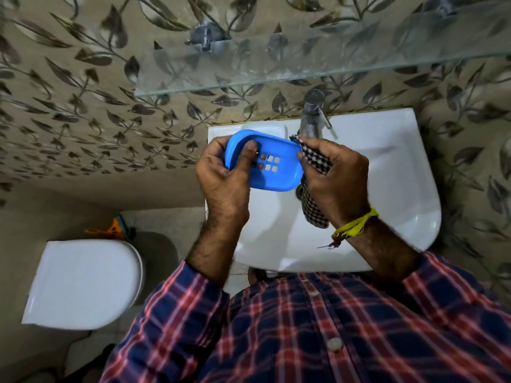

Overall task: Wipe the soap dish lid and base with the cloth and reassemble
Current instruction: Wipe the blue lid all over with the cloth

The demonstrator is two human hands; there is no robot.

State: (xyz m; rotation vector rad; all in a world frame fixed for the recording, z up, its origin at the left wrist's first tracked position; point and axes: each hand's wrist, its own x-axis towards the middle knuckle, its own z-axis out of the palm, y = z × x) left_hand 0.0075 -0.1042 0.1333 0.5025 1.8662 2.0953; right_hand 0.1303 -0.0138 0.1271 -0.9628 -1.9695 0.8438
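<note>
Hands work above the sink (401, 172). The left hand (221, 175) pinches the blue soap dish base (279, 175), holes up, keeping it steady. The right hand (334, 178) squeezes the cloth (315, 161) against its right edge to wipe.

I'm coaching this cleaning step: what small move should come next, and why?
Probably draw the cloth along the blue dish. The right hand presses it against the dish's right end, while the left hand grips the other end over the sink, thumb inside.
</note>
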